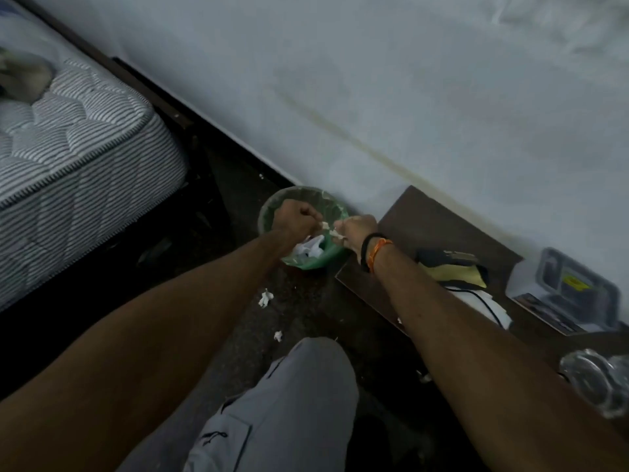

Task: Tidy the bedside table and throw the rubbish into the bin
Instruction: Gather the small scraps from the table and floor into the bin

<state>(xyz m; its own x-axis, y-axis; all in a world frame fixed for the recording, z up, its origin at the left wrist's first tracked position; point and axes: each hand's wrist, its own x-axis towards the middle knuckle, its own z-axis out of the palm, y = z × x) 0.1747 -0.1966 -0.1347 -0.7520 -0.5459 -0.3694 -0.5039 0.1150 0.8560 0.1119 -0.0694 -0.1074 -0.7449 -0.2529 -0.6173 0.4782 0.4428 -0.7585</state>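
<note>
A green bin stands on the dark floor between the bed and the bedside table, against the wall. Crumpled white paper lies inside it. Both my hands are stretched out over the bin's opening. My left hand is a closed fist with a scrap of white paper pinched at its fingertips. My right hand, with dark and orange bands at the wrist, is closed on white paper scraps too. The two hands almost touch.
Small white scraps lie on the floor in front of the bin. On the table are a yellow and black cloth, white paper with a black cable, a grey box and a clear glass object. A striped mattress is at left.
</note>
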